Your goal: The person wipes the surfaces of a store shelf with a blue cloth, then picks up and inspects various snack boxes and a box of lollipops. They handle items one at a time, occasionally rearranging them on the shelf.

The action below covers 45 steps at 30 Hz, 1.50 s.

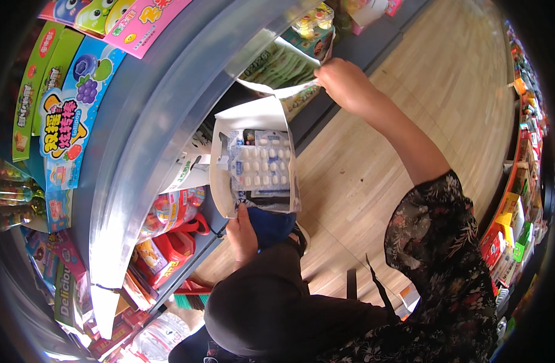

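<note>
My left hand (242, 233) grips the near end of an open white cardboard box (221, 186), its thumb over the rim. Inside lie blister packs of white pieces (264, 165) with blue printing. My right hand (343, 86) is stretched forward and pinches the right edge of a second open box (298, 92) on the low shelf. That box holds a row of green printed packets (284, 68). Its far side is partly hidden behind the clear curved shelf edge. The two boxes stand close together, the white one nearer to me.
Above on the left, a shelf with a clear curved edge strip (155, 113) carries a blue lollipop box (78, 109). Red packages (173, 249) stand on the lower shelf. A green-bristled brush (191, 300) and a clear plastic bottle (162, 333) are near my knee. Another stocked shelf (508, 213) runs along the right.
</note>
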Each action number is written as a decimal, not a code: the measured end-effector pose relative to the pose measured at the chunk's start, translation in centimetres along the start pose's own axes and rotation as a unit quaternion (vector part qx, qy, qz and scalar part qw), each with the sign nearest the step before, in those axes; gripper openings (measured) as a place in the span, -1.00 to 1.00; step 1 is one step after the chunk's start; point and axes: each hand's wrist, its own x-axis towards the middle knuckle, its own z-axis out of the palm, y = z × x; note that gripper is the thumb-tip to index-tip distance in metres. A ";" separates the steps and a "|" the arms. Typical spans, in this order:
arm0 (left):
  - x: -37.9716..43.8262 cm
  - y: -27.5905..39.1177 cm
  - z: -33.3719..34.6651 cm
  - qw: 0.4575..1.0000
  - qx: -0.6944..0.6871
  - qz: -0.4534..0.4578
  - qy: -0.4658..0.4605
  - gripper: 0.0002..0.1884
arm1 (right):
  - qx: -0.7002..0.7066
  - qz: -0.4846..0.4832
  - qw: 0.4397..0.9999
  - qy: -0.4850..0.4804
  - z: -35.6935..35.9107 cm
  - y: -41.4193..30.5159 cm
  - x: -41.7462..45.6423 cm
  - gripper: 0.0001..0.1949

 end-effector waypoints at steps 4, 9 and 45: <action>-0.8 0.4 -1.4 0.999 0.021 -0.025 0.033 -0.55 | 0.030 0.076 0.997 0.004 0.0 0.2 -1.7 -0.86; -1.7 0.9 -2.1 0.996 -0.025 -0.018 0.080 -0.47 | 0.168 0.085 0.976 0.112 2.3 -0.8 -2.7 -0.88; 14.3 3.0 6.0 0.991 0.031 0.106 -0.077 -0.50 | 0.317 0.238 0.916 0.061 12.9 -9.5 1.8 0.10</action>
